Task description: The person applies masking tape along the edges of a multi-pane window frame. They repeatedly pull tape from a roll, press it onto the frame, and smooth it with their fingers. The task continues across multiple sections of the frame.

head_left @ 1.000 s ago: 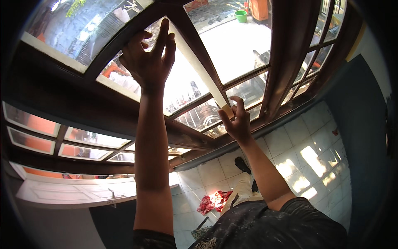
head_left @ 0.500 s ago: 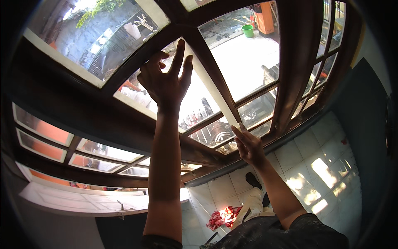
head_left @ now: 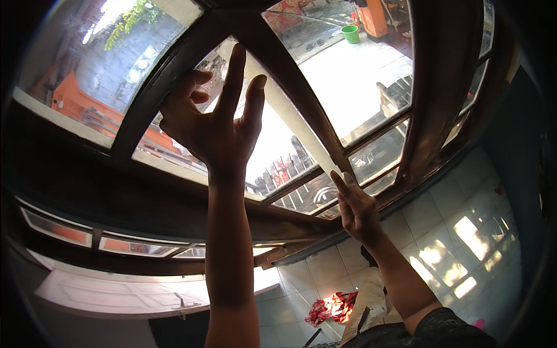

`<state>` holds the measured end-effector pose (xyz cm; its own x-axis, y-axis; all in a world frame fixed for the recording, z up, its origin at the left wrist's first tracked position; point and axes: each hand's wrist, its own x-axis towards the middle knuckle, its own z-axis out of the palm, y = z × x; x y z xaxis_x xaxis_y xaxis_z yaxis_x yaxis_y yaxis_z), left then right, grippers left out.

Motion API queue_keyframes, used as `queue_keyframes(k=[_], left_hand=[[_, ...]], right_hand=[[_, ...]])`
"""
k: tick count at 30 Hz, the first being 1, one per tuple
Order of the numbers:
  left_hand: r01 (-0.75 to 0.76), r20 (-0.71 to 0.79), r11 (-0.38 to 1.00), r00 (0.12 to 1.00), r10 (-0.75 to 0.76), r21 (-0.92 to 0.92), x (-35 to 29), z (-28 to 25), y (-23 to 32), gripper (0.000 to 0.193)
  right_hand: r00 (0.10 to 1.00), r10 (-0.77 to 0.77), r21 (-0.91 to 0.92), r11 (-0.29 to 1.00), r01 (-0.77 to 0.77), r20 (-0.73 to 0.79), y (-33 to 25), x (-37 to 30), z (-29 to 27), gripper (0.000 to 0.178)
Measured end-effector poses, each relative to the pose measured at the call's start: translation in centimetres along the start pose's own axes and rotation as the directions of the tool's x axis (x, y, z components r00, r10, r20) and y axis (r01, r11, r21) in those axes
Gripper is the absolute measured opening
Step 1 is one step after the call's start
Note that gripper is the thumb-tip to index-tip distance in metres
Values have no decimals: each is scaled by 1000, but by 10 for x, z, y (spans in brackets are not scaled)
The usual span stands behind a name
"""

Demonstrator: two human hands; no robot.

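A long pale strip (head_left: 290, 123), which looks like masking tape or paper, runs slantwise along the right edge of a glass pane (head_left: 270, 148) in a dark wooden frame. My left hand (head_left: 212, 119) is raised in front of this pane. Its index finger and thumb are stretched apart, the index tip close to the strip's upper end; whether it presses there I cannot tell. At the strip's lower end, my right hand (head_left: 358, 210) pinches it between thumb and index finger, the other fingers curled.
Dark wooden bars (head_left: 278, 64) divide the window into several panes. Pale bands edge the left pane (head_left: 64, 119). Below left is a white panelled door (head_left: 122, 293) with a handle. A red patterned cloth (head_left: 333, 307) lies on the tiled floor (head_left: 325, 269). Outside stands a green bucket (head_left: 350, 35).
The window fills more of the picture, and my left hand looks larger and a little further left. My right hand stays at the strip's lower end.
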<state>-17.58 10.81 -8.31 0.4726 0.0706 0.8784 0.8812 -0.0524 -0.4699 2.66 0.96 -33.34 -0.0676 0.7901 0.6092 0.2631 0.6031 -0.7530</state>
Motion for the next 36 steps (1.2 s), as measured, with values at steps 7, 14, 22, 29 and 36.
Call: queue_keyframes(k=[7,14,22,29,36], left_hand=[[-17,-39,1000,999,17,-13,1,3,-2,44],[19,-38,999,999,-20,-32,2,3,-2,40],[29,-7,997,1000,-30,-65,3,3,2,45],[12,-14,998,1000,-13,-57,4,5,0,45],[-33,-17,999,999,33,-23,4,4,-4,43]], right_hand=[[999,33,61,998,-35,20,-1,7,10,60],[1000,27,55,998,-27,-5,-45,-17,3,62],[979,187,46,981,-190,79,-70,-21,-15,61],[980,180,90,978,-188,85,-52,2,-8,59],[978,187,172,964,-201,98,-47,11,7,54]])
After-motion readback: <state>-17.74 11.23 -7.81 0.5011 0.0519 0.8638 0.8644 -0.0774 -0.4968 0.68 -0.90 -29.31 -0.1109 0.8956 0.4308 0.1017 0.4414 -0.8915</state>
